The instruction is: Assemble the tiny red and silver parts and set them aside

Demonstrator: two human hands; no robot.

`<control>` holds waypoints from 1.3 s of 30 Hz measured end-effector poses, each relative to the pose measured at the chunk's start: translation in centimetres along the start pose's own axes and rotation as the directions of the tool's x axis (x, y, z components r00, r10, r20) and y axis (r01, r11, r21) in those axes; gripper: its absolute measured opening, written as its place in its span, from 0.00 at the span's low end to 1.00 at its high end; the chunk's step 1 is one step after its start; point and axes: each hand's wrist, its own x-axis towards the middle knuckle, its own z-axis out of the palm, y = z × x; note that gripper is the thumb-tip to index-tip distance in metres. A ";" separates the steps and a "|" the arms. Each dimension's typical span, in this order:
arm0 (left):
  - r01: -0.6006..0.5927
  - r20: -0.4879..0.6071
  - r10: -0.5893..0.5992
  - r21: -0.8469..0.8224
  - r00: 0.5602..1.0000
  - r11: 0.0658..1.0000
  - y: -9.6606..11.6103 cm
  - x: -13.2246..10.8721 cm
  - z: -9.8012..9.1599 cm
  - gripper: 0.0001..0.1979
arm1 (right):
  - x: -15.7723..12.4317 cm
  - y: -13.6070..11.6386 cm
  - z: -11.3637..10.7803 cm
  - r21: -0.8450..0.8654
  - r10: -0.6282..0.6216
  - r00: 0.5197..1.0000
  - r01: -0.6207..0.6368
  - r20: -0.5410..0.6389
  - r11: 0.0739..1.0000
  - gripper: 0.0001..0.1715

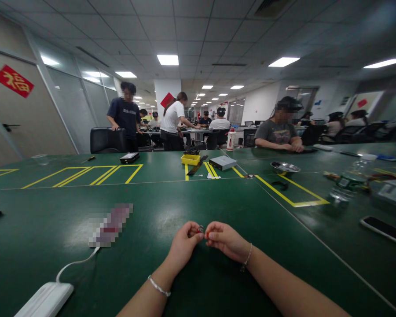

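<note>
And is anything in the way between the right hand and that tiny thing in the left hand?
Nothing visible is. The right hand's fingertips are right beside the tiny thing pinched in the left hand. It's too small to tell whether they touch it.

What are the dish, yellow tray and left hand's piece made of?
Dish: likely polished metal, bright silvery reflections.
Yellow tray: probably smooth plastic, by its even bright colour.
Piece in left hand: maybe shiny metal, silvery glints; too tiny to confirm.
</note>
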 end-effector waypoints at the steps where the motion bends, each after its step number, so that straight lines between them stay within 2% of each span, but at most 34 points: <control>1: -0.005 -0.010 0.005 0.016 1.000 1.000 0.1 0.0 0.0 0.06 | 0.0 0.0 0.0 0.000 -0.002 1.000 0.002 0.001 1.000 0.09; 8: -0.019 -0.039 0.024 0.119 0.999 0.993 0.2 -0.2 -0.1 0.06 | 0.3 0.4 -0.2 -0.003 -0.009 1.000 0.009 0.012 1.000 0.09; 17: -0.030 0.015 0.030 0.013 0.999 0.999 -0.2 -0.1 -0.2 0.06 | 0.0 -0.1 0.1 -0.014 0.015 1.000 -0.015 0.005 1.000 0.09; 25: -0.046 0.030 0.046 0.013 0.998 0.999 -0.1 0.0 -0.1 0.11 | 0.1 0.2 0.1 -0.023 -0.012 1.000 0.012 0.005 1.000 0.12; 35: -0.042 -0.010 0.042 -0.017 0.999 0.999 -0.6 0.1 -0.1 0.08 | 0.2 0.3 -0.2 -0.016 -0.002 0.999 0.003 0.038 1.000 0.08; 39: -0.062 -0.043 0.063 0.039 0.997 0.997 -0.2 0.0 -0.1 0.06 | 0.2 0.3 -0.2 -0.012 -0.013 0.999 0.014 0.040 1.000 0.09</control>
